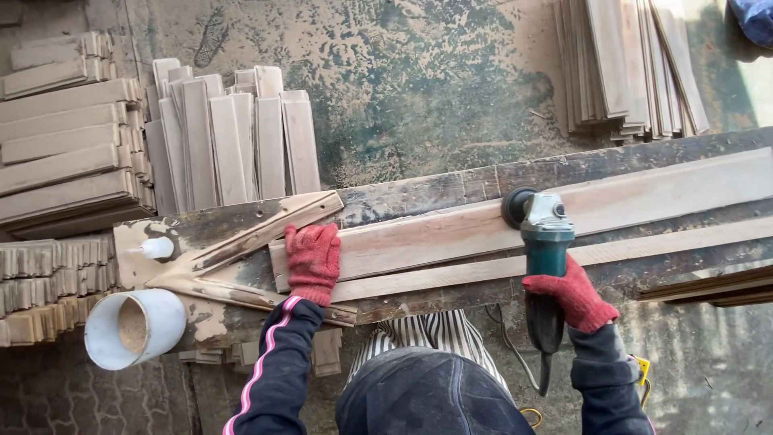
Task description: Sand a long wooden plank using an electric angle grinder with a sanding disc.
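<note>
**Grinder meets plank on a worn workbench**

Seen from my head camera: my right hand [573, 296], in a red knit glove, is clenched around the dark handle of a green angle grinder [544, 256], whose round head rests on the upper face of a long pale wooden plank [644, 197]. The plank lies lengthwise across a scarred, paint-stained workbench [427, 189], running from beside my left hand out to the right edge of the view. My left hand [312, 259], gloved the same red, lies flat with fingers spread on the plank's near left end, pressing down rather than gripping anything. A second, thinner strip of wood [684, 239] lies just below the plank, parallel to it. The grinder's cord [515, 354] hangs down beside my right sleeve.

At the bench's left end sits a white plastic pipe section [135, 327], its open mouth showing sawdust inside. Beyond the bench, on the stained concrete floor [419, 97], a bundle of short boards [229, 141] stands near the left, stacked planks [68, 137] fill the far left, and another pile of slats [628, 64] lies at the upper right.
</note>
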